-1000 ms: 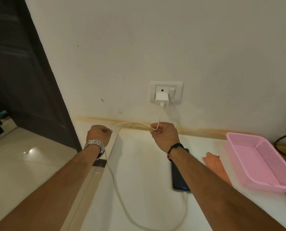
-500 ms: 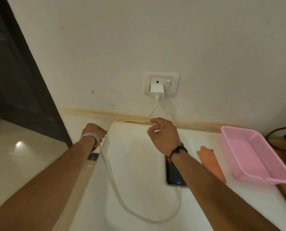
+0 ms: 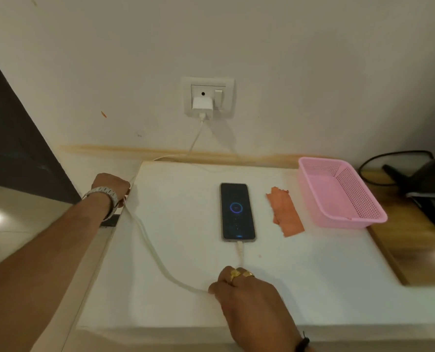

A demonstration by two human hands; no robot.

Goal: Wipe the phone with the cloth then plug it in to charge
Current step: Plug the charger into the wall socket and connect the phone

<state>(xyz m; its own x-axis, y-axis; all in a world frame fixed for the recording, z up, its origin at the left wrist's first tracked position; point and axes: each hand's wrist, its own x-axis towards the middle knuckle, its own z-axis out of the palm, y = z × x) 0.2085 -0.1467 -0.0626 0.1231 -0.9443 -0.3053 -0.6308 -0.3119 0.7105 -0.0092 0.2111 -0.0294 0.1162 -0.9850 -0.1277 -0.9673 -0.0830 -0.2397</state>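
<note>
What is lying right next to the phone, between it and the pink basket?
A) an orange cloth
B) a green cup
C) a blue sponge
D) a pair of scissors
A: the orange cloth lies flat on the white table, just right of the phone and left of the pink basket.

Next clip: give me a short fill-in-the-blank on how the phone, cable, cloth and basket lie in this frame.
1. The phone lies face up, its screen lit, with the white cable plugged into its ____ end.
2. The orange cloth lies between the phone and the pink ____.
3. The cable's other end runs up to a white charger in the ____ socket.
4. The right hand holds the ____ on the white table near the phone.

Missing words: near; basket; wall; cable
</note>
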